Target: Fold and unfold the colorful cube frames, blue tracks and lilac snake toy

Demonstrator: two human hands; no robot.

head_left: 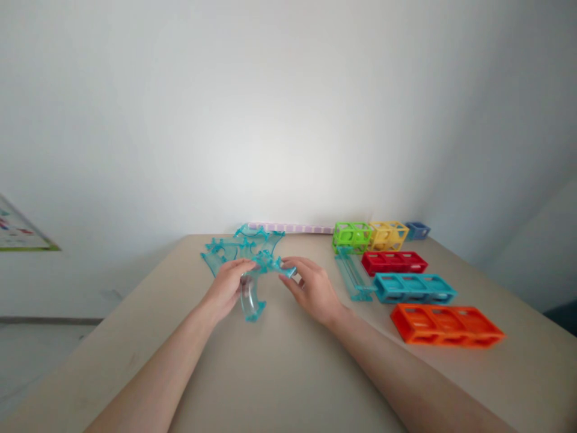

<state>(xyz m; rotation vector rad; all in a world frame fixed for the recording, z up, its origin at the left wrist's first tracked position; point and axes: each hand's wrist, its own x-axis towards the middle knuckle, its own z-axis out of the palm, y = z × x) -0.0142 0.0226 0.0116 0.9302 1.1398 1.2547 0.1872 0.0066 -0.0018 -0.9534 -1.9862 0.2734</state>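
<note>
Between my hands is a translucent teal plastic track piece (267,262) with small knobs along its top. My left hand (228,285) is closed on its left end, thumb on top. My right hand (312,285) pinches the right end between thumb and fingers. Below my left fingers, a curved clear track piece (249,296) with a teal end slants down to the right; whether it is joined to the held piece cannot be made out. Just behind my hands lie several more teal track pieces (223,248), overlapping in a loose group.
To the right, a straight clear teal track (351,273) lies beside red (393,263), blue (412,288) and orange (444,325) block frames. Green (351,236), yellow (387,234) and dark blue (417,230) frames stand at the back. A pale purple strip (297,228) runs along the wall.
</note>
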